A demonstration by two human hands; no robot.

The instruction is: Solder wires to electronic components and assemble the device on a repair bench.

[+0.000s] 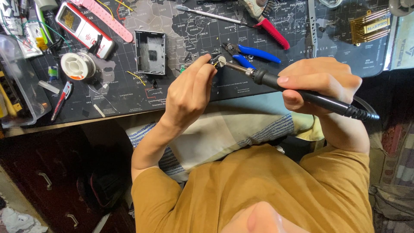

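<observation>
My right hand (pixel 321 82) grips a black soldering iron (pixel 302 92) whose metal tip points left. That tip meets a small round part (pixel 218 61) pinched between the fingers of my left hand (pixel 189 92). Both hands hover over the front edge of a dark desk mat (pixel 202 32) printed with a world map. A black cable runs from the iron's handle off to the right.
Blue-handled cutters (pixel 254 54) lie just behind the hands. A red-handled tool (pixel 272 31), a thin metal spatula (pixel 207 14), a small open black case (pixel 151 51), a solder spool (pixel 77 66), a white-and-red device (pixel 84 29) and a clear plastic box (pixel 17 82) sit on the mat.
</observation>
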